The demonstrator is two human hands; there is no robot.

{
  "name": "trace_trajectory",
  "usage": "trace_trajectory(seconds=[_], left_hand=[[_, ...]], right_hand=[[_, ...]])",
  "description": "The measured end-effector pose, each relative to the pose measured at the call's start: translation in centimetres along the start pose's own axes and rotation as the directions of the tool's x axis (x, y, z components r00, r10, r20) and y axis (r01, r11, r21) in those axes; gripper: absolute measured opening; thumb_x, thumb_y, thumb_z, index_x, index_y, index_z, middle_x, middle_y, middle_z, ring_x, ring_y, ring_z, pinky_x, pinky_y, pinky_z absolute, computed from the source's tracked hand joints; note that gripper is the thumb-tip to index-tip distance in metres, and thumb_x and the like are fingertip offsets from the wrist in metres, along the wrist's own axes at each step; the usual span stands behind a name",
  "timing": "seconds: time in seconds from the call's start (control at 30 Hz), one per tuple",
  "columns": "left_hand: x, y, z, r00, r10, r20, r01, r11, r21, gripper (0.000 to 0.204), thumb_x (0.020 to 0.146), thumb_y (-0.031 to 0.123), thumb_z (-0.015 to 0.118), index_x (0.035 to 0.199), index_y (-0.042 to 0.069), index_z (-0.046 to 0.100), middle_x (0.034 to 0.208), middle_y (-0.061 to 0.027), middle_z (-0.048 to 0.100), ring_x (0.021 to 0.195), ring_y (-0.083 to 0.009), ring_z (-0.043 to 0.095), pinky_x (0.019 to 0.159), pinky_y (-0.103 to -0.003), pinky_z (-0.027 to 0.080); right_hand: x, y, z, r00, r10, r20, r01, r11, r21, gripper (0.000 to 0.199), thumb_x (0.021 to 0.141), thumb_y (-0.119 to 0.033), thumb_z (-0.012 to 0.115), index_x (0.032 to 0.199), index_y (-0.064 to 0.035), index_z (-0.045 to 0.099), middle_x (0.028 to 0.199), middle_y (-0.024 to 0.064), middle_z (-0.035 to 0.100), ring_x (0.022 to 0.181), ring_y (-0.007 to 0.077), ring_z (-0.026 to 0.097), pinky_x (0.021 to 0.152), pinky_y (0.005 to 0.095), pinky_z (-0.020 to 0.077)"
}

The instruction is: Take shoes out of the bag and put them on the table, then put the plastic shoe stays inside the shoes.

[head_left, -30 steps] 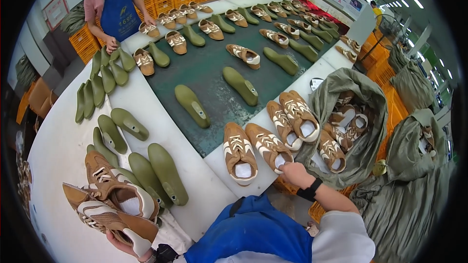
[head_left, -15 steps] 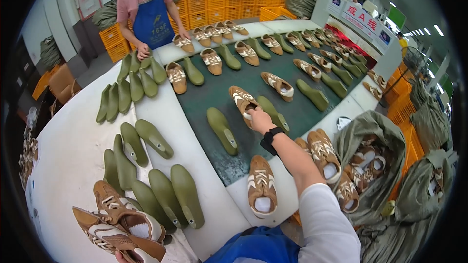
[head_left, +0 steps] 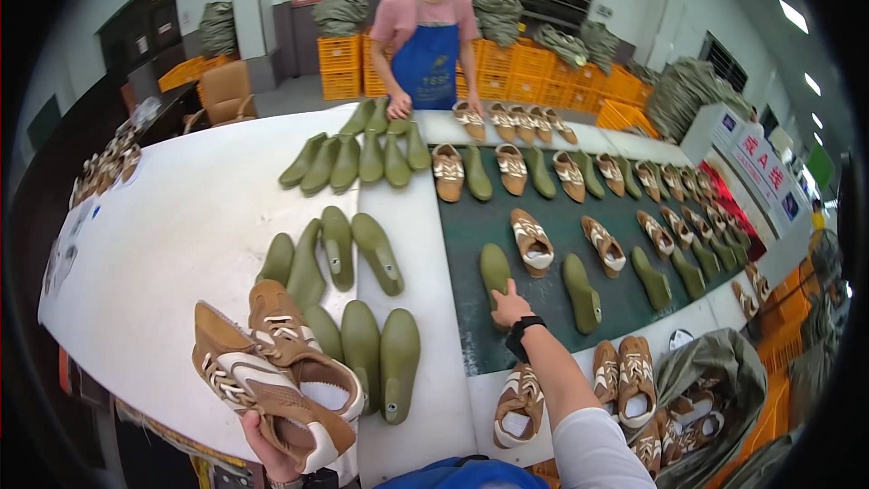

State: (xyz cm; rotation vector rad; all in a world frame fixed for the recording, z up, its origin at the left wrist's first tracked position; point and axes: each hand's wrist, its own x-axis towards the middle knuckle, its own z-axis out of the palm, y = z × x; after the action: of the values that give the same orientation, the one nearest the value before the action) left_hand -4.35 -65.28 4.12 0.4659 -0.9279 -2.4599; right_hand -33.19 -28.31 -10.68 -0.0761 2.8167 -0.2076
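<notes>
Holding brown sneakers [head_left: 288, 391] (cream-striped), white-laced, touching olive shoe last [head_left: 494, 268]

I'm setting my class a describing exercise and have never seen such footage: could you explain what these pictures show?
There is no robot here: these are a person's two bare hands, seen from a wide fisheye camera worn on the head, bending straight edges. The left hand holds a bunch of brown-and-white shoes. The right hand touches a green foot-shaped form on the dark green surface, where more forms and shoes lie in rows. Others lie on the white tabletop. Opposite, a co-worker's hand is at some forms.
</notes>
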Motion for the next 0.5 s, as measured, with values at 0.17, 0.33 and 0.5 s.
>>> trace_trajectory(seconds=[0.17,0.33,0.5], left_hand=[[-1.4,2.1,-4.1,0.993,0.097,-0.066,-0.098,0.995,-0.004,0.038,0.087,0.031,0.042,0.109,0.002,0.053,0.102,-0.0096,0.06,0.092,-0.0203,0.057,0.084,-0.032,0.045],[-1.3,2.4,-5.5,0.994,0.106,-0.032,-0.106,0.994,0.006,0.035,0.088,0.029,0.041,0.109,0.002,0.052,0.103,-0.0083,0.059,0.095,-0.0198,0.056,0.086,-0.033,0.044],[-2.3,3.8,-3.8,0.996,0.084,0.04,-0.084,0.996,0.0,0.035,0.088,0.029,0.042,0.108,0.003,0.053,0.105,-0.0079,0.058,0.097,-0.0192,0.055,0.086,-0.033,0.044]], right_hand=[[-3.3,-5.9,-1.0,0.962,-0.254,-0.1,0.247,0.966,-0.078,0.047,0.077,-0.024,0.059,0.122,-0.0184,0.048,0.122,0.0175,0.041,0.1,0.0382,0.052,0.085,0.0454,0.0451],[-11.1,-17.2,3.9,0.512,-0.775,-0.371,0.859,0.464,0.215,0.035,0.081,-0.033,0.054,0.111,-0.0136,0.057,0.102,0.0142,0.059,0.09,0.033,0.057,0.075,0.0406,0.0467],[-19.3,-21.1,7.0,0.62,-0.699,-0.357,0.732,0.679,-0.059,0.055,0.077,-0.041,0.06,0.128,-0.0278,0.043,0.12,0.0185,0.045,0.12,0.0343,0.034,0.094,0.06,0.0277]])
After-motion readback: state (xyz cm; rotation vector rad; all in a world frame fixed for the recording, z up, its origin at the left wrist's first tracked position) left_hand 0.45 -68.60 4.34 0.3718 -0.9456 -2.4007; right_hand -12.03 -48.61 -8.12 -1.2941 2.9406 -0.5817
